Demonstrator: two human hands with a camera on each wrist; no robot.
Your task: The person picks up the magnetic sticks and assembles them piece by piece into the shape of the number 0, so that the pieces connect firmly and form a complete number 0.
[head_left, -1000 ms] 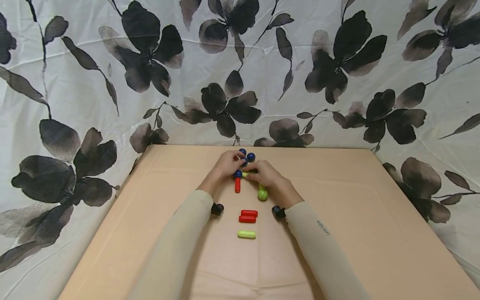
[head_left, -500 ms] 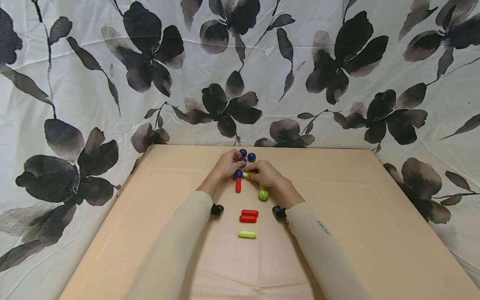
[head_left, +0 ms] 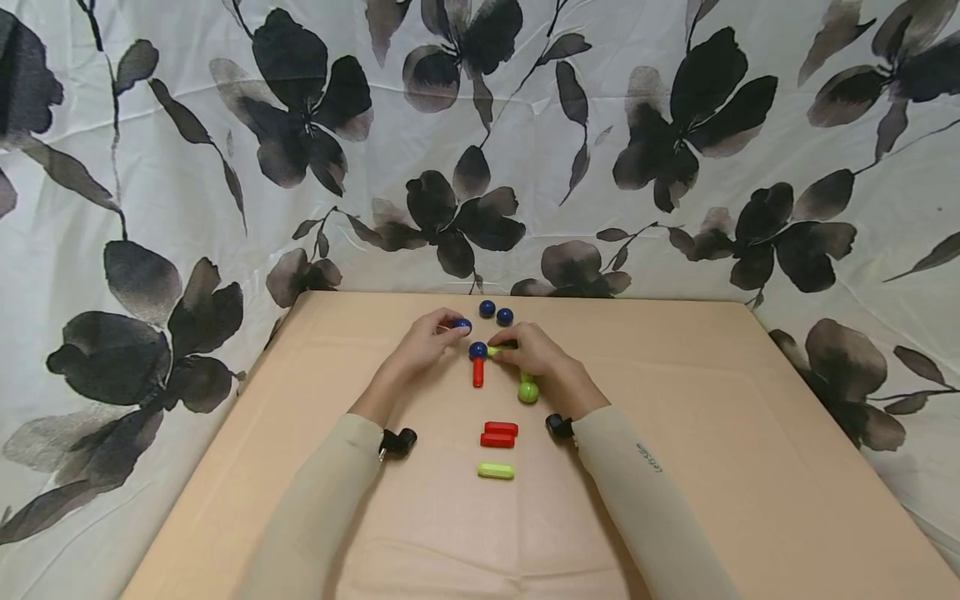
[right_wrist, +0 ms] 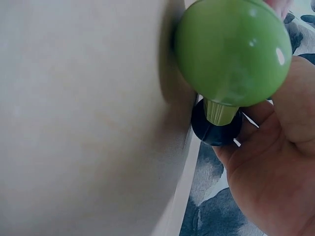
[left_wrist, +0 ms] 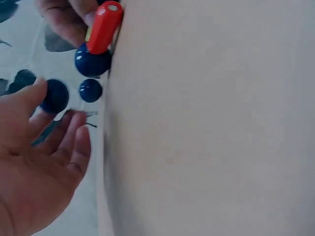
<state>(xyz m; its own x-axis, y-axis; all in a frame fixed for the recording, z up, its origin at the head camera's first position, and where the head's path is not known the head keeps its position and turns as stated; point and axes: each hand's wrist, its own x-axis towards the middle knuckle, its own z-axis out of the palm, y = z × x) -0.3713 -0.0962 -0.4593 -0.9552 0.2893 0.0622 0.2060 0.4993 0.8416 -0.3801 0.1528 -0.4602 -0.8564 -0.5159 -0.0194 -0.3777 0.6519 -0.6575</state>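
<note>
My left hand (head_left: 422, 342) pinches a blue ball (left_wrist: 55, 96) between thumb and fingers, apart from the other pieces. My right hand (head_left: 528, 350) pinches a yellow-green stick (head_left: 495, 351) whose left end meets another blue ball (head_left: 477, 350). From that ball a red stick (head_left: 477, 373) points toward me; its end shows a round metallic disc in the left wrist view. Beneath the right hand, a green ball (right_wrist: 234, 51) sits on the end of a second yellow-green stick (right_wrist: 220, 113), which reaches toward a dark blue ball (right_wrist: 216, 129). The right fingers partly hide the joints.
Two loose blue balls, one left (head_left: 487, 309) and one right (head_left: 505, 317), lie near the table's far edge. Closer to me are two red sticks (head_left: 498, 434) side by side and a yellow-green stick (head_left: 496, 471). A floral cloth (head_left: 570, 167) hangs behind the table (head_left: 675, 433).
My left hand has moved left, carrying the blue ball away from the two blue balls at the far edge. The right hand keeps its hold on the stick, almost still.
</note>
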